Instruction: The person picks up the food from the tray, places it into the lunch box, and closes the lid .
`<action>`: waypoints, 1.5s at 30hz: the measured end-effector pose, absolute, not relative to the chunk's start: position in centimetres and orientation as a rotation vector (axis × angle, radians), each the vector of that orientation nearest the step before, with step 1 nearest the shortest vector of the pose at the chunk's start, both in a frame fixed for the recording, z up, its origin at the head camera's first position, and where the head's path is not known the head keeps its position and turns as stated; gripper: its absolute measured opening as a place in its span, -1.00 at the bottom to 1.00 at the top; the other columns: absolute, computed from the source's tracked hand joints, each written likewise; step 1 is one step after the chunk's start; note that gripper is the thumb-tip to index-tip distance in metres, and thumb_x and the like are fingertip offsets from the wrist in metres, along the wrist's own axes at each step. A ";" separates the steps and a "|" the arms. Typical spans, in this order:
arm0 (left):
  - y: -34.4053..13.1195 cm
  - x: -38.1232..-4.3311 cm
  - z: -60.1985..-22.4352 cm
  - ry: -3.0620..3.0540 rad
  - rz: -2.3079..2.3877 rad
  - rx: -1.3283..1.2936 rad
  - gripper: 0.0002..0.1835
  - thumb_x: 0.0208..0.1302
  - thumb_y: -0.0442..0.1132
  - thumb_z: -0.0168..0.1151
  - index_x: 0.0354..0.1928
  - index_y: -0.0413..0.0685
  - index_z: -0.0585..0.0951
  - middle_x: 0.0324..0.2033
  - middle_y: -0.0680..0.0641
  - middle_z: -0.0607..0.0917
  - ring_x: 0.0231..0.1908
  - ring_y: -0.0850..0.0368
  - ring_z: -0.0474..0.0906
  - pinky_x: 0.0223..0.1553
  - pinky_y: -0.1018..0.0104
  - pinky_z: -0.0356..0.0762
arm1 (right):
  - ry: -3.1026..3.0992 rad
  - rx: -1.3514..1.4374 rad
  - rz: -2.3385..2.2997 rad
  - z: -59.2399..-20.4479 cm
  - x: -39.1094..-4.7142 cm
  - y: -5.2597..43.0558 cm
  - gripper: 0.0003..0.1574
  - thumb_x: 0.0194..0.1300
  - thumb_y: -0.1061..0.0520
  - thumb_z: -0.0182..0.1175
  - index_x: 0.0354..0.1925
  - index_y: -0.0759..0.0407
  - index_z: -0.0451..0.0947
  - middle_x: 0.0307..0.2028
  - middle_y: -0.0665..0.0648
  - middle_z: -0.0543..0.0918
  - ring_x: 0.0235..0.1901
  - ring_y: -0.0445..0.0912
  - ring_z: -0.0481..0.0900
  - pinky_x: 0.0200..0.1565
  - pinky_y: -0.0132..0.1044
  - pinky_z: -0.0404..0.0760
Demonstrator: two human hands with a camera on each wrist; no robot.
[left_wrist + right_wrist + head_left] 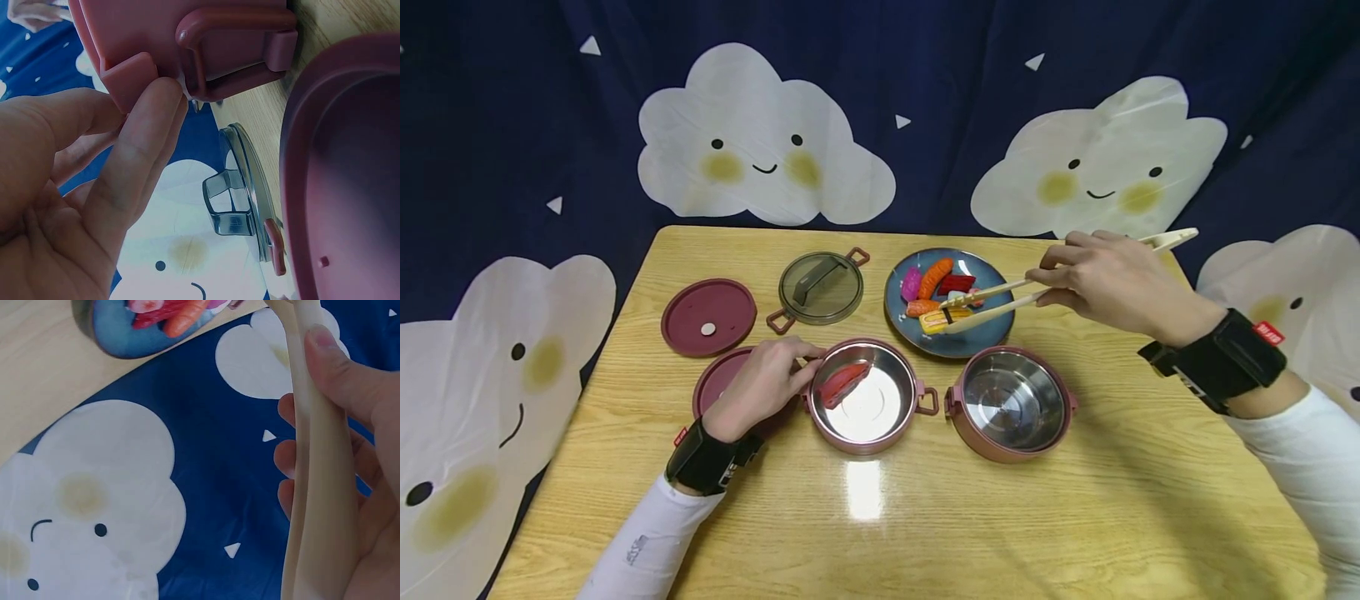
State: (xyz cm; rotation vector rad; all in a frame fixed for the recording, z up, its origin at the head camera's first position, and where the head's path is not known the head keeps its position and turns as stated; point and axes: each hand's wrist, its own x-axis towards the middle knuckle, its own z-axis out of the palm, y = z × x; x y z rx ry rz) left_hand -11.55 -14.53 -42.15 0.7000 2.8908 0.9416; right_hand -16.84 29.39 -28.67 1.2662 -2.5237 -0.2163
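My left hand pinches a tab on the left side of a pink pot; the left wrist view shows thumb and fingers at the tab beside the folded handle. Inside that pot lies a red-topped toy sushi piece. With my right hand I grip pale tongs, their tips at a yellow toy sushi piece with a black band. It overlaps the near-left part of a blue plate, where several colourful toy food pieces lie.
A second pink pot, bare steel inside, stands to the right. At the left are a dark red lid and another partly hidden by my left hand. A glass lid sits behind the left pot. A dark blue cloud-print curtain hangs behind the table.
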 end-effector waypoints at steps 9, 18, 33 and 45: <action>-14.6 -11.5 -42.1 2.884 0.943 0.689 -0.79 0.44 -0.30 0.36 0.02 -0.18 0.81 -0.19 -0.14 0.84 -0.34 0.20 0.60 -0.36 0.42 0.47 | -2.417 1.329 -0.203 -27.5 -15.7 28.5 -0.53 0.06 0.01 0.59 -0.03 0.10 0.83 -0.24 0.07 0.80 -0.35 -0.01 0.60 -0.31 -0.09 0.65; -14.5 -11.5 -42.0 2.880 0.937 0.674 -0.79 0.44 -0.30 0.36 0.02 -0.18 0.81 -0.21 -0.13 0.83 -0.37 0.21 0.56 -0.39 0.44 0.44 | -2.376 1.378 -0.191 -26.9 -14.4 26.8 -0.46 0.00 0.02 0.62 0.00 0.10 0.82 -0.28 0.09 0.77 -0.31 0.02 0.57 -0.23 -0.07 0.64; -14.5 -11.5 -42.1 2.891 0.935 0.697 -0.79 0.44 -0.30 0.36 0.02 -0.18 0.81 -0.20 -0.13 0.84 -0.38 0.23 0.57 -0.38 0.43 0.45 | -2.346 1.451 -0.229 -28.4 -13.6 23.4 -0.41 0.02 0.04 0.68 0.07 0.01 0.81 -0.20 0.05 0.79 -0.27 0.00 0.55 -0.19 -0.19 0.62; -14.5 -11.5 -42.1 2.895 0.932 0.694 -0.79 0.45 -0.30 0.34 0.02 -0.18 0.81 -0.19 -0.13 0.84 -0.34 0.21 0.60 -0.33 0.40 0.49 | -2.317 1.503 -0.255 -30.7 -13.7 20.6 -0.57 0.15 -0.05 0.59 0.01 -0.06 0.81 -0.21 -0.01 0.76 -0.19 -0.03 0.60 -0.23 -0.22 0.55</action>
